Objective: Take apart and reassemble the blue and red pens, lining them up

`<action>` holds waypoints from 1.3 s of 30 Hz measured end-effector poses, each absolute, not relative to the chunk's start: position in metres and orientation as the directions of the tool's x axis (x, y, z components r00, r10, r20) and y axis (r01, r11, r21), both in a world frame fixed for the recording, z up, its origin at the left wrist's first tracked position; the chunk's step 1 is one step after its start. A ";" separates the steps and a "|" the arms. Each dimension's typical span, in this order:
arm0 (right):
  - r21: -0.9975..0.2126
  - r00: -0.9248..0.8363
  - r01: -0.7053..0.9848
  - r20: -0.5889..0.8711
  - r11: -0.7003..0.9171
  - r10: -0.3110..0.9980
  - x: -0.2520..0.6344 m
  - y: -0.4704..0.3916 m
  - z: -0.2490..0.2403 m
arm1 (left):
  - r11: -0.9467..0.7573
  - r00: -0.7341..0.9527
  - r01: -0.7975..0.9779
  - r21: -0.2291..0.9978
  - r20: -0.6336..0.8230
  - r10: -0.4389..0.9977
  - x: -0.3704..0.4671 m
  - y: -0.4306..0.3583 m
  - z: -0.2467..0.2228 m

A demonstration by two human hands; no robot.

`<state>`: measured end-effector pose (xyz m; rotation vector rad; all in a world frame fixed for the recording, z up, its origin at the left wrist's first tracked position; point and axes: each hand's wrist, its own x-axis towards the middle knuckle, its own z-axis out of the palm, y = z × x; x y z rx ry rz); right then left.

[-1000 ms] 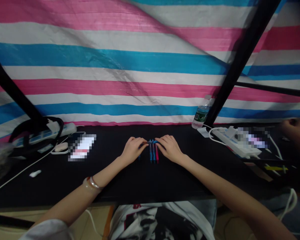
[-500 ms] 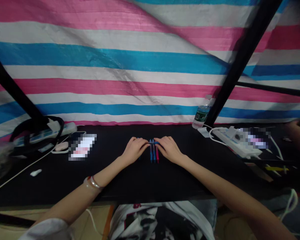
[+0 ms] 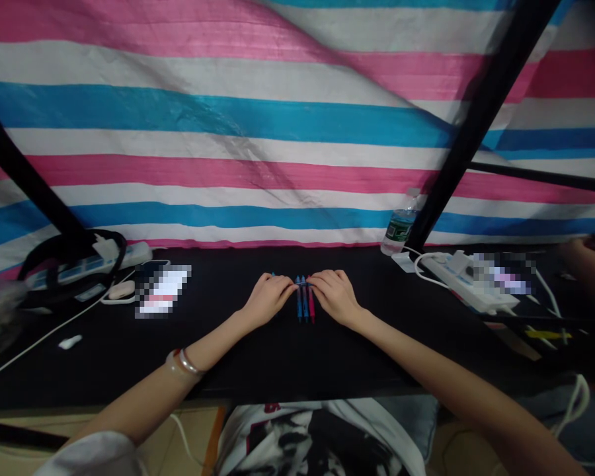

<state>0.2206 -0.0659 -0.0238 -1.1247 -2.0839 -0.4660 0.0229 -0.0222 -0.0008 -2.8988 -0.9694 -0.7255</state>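
Two blue pens (image 3: 299,307) (image 3: 306,308) and a pink pen (image 3: 312,309) lie side by side on the black table, pointing toward me. Across their upper parts runs a slim dark-blue pen (image 3: 302,284), held level. My left hand (image 3: 269,295) pinches its left end, and my right hand (image 3: 334,294) pinches the other; the fingers cover both ends. A small blue tip (image 3: 273,274) shows just beyond my left hand, the rest of it hidden beneath.
A phone (image 3: 163,291), a white earbud (image 3: 70,342) and a black headband-like strap (image 3: 74,271) lie left. On the right are a water bottle (image 3: 399,228), a white power strip (image 3: 469,281) and cables. Another person's hand (image 3: 588,264) is at the far right. Black posts frame the table.
My hands stay almost in place, with the right fingers shifted very slightly. Less blue of the held pen shows by my right fingertips. The pens on the table have not moved.
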 end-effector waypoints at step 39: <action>0.044 -0.431 0.816 0.710 0.576 0.557 0.218 -0.067 -0.024 | -0.795 0.687 0.545 0.266 0.402 0.606 0.025 -0.025 0.000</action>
